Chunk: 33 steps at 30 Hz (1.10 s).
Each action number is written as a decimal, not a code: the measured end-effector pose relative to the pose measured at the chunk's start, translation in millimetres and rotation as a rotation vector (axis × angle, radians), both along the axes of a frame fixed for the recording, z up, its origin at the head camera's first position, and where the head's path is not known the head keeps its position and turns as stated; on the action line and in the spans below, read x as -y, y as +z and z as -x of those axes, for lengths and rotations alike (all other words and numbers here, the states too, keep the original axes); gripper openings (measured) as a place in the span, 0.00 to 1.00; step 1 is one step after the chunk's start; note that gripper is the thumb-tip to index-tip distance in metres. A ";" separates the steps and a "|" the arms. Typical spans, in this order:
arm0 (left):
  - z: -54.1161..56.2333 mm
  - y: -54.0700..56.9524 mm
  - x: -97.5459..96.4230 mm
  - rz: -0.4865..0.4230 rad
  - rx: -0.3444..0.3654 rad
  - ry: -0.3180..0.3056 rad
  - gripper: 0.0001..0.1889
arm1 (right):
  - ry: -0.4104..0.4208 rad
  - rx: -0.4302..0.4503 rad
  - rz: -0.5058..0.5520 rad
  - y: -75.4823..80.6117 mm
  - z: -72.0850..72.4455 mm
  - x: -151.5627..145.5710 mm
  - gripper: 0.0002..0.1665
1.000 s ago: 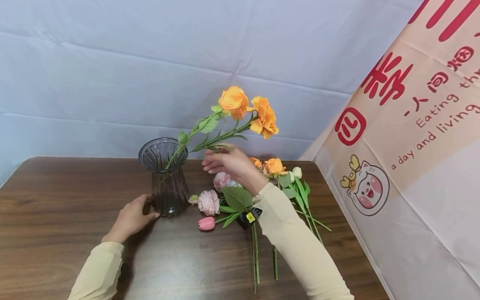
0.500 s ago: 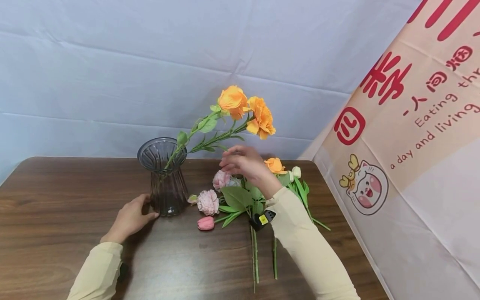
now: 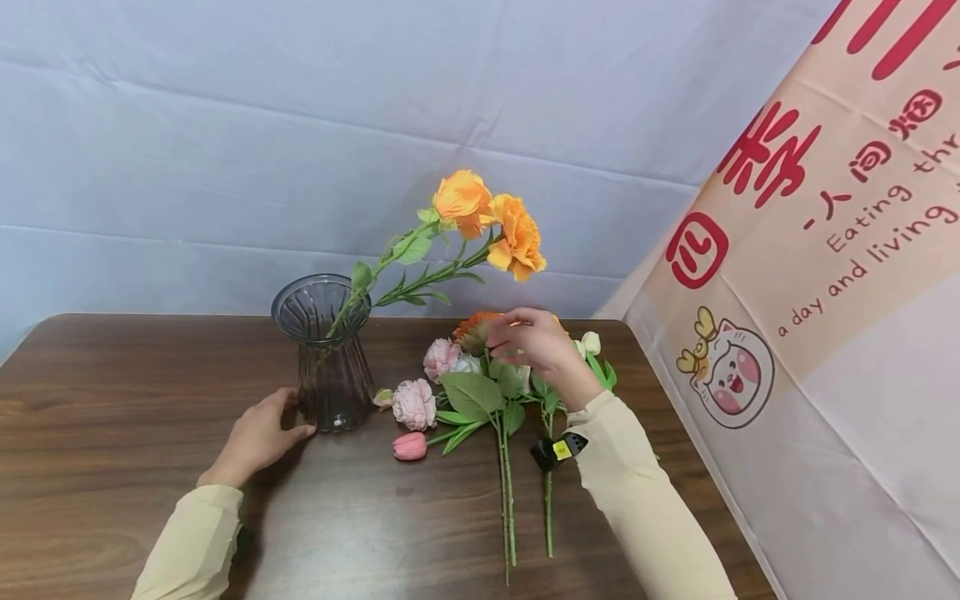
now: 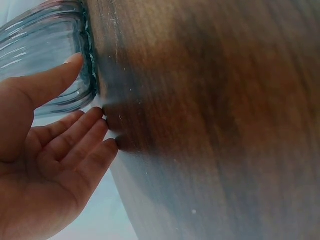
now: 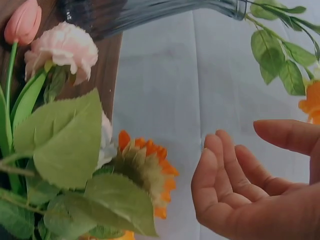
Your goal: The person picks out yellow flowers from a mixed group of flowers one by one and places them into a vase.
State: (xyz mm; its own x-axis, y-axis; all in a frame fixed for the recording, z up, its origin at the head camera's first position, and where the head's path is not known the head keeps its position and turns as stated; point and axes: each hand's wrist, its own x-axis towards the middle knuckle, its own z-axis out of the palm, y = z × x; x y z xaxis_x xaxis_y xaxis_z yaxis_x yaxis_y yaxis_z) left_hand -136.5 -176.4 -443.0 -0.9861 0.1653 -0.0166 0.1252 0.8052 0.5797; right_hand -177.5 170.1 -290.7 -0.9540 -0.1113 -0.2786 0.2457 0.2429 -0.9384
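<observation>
A dark clear ribbed glass vase (image 3: 335, 367) stands near the table's back edge. Two orange flowers, a rose (image 3: 462, 202) and a ruffled bloom (image 3: 517, 237), lean out of it to the right. My left hand (image 3: 258, 433) rests at the left of the vase's base. In the left wrist view its thumb lies across the glass (image 4: 45, 55), while loosely straight fingers reach the table beside it. Over the loose flowers hovers my right hand (image 3: 540, 346), with nothing in it. An orange flower head (image 5: 147, 172), turned to show its pale underside, lies close to its fingers.
Pink peony-like blooms (image 3: 414, 405), a pink tulip (image 3: 409, 447) and large green leaves (image 3: 472, 395) lie right of the vase, stems pointing toward me. White tulips (image 3: 591, 342) lie farther right. A pale cloth (image 3: 225, 150) hangs behind the table (image 3: 112, 433); a printed banner (image 3: 750, 275) hangs at right.
My right hand has moved right and down, away from the flower stems in the vase to above the loose flowers, uncovering an orange bloom. The left hand stays by the vase.
</observation>
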 end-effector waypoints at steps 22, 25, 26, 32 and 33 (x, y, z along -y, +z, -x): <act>2.7 -4.6 2.4 0.011 -0.018 -0.003 0.29 | -0.107 0.099 -0.090 -42.8 -9.8 -67.9 0.10; 2.6 -4.7 2.6 0.010 -0.022 -0.005 0.29 | -0.139 0.142 -0.093 -55.0 -12.3 -77.5 0.13; 2.6 -4.7 2.6 0.008 -0.023 -0.005 0.29 | -0.146 0.151 -0.095 -59.1 -13.0 -80.7 0.15; 1.6 -4.3 1.8 0.009 -0.007 -0.004 0.29 | -0.156 0.180 -0.103 -81.0 -19.4 -95.3 0.20; 1.2 -4.0 1.7 0.011 -0.003 -0.004 0.29 | -0.154 0.183 -0.104 -84.2 -20.9 -96.6 0.19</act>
State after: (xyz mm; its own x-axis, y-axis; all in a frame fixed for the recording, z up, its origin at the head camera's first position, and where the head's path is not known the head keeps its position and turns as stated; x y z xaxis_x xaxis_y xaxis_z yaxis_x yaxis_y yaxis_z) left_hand -137.7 -178.1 -447.0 -0.9854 0.1694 -0.0153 0.1305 0.8107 0.5707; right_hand -156.7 266.7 -374.9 -0.8901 0.0697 -0.4503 0.4505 0.2828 -0.8468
